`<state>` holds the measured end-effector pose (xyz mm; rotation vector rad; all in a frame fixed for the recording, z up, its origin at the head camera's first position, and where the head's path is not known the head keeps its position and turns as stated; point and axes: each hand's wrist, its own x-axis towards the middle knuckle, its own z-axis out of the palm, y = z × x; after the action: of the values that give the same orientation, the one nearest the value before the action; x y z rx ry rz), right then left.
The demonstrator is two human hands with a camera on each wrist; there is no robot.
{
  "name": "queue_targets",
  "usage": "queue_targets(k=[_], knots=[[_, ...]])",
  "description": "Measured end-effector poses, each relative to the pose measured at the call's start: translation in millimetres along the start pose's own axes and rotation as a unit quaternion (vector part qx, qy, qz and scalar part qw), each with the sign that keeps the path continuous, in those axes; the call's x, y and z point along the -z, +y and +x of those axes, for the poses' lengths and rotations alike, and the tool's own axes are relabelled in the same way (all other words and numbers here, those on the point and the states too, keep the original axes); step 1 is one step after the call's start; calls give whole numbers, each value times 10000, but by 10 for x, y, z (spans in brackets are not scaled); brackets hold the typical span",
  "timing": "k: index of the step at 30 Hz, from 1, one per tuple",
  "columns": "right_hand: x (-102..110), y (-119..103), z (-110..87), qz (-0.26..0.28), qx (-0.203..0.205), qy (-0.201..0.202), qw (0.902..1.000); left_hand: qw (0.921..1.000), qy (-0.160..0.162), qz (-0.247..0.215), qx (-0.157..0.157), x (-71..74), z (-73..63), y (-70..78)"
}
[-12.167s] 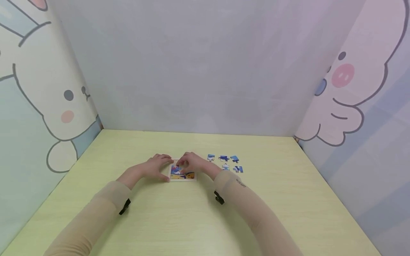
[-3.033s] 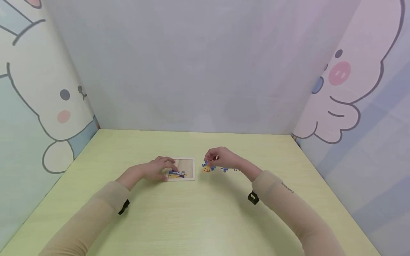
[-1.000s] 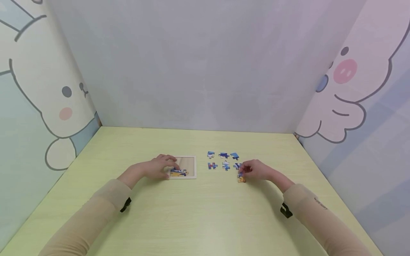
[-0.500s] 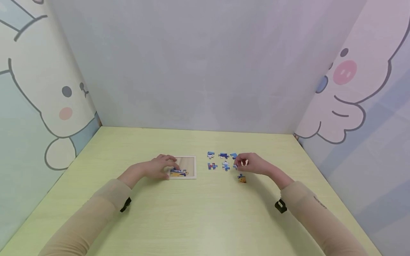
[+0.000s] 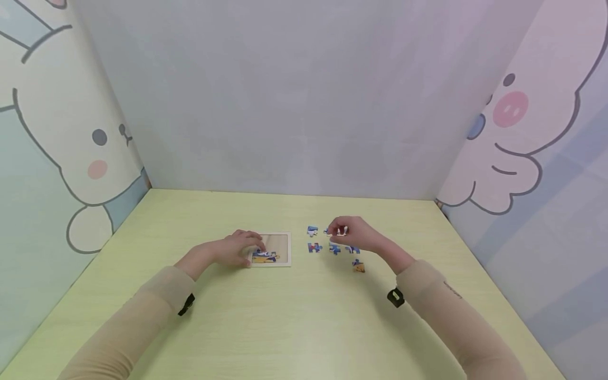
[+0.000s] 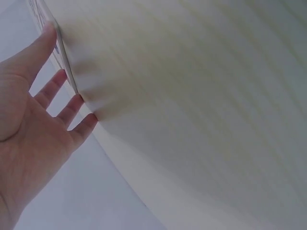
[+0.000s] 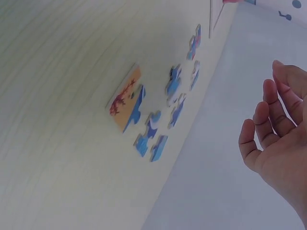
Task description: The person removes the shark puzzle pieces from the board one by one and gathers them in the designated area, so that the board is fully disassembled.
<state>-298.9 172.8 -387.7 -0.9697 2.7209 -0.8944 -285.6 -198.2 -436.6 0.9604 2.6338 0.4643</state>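
My left hand (image 5: 234, 249) lies over the left side of a small wooden puzzle tray (image 5: 289, 249), its thumb at the near edge. Blue and orange puzzle pieces (image 5: 266, 258) fill the tray's near left part; the rest of its bare wood floor shows. In the left wrist view, thumb and fingertips touch the tray's edge. My right hand (image 5: 353, 232) hovers over loose pieces, fingers loosely bent, holding nothing in the right wrist view. It partly covers the back row. An orange and blue edge piece (image 7: 127, 100) lies nearest me, apart from the others.
Several loose blue pieces lie in two rows right of the tray, among them a white and blue piece (image 5: 312, 231) and a red and blue piece (image 5: 314, 247). The pale yellow table (image 5: 285, 327) meets a grey-white wall (image 5: 294, 105) at the back.
The tray held more pieces at first. My right hand carried an orange piece right, set it down in front of the rows, let go, then moved back and left. My left hand stays at the tray.
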Motion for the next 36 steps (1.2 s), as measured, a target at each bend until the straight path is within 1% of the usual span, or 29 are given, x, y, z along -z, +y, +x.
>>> queue_targets(k=[7,15,19,23,29,33,36], knots=[[-83,-144,180,-34,231,-28,9997,9998,154,-103,53,-8,0,-16],[-247,-262,387,8,378,-89,9992,9995,171,-222,117,-28,5,-33],[-368,-323,456,58,384,-145,9991,9996,153,-205,84,-15,-1,-21],[-509,-369,517,-25,364,-211,9991,9998,155,-158,25,-7,-7,-12],[-693,-444,610,-27,247,-390,9989,9998,127,-155,53,-3,0,-4],[-789,-470,676,22,231,-507,9984,9996,110,-226,144,2,-1,0],[-855,-468,718,113,144,-593,9981,9994,91,-269,199,-8,4,-9]])
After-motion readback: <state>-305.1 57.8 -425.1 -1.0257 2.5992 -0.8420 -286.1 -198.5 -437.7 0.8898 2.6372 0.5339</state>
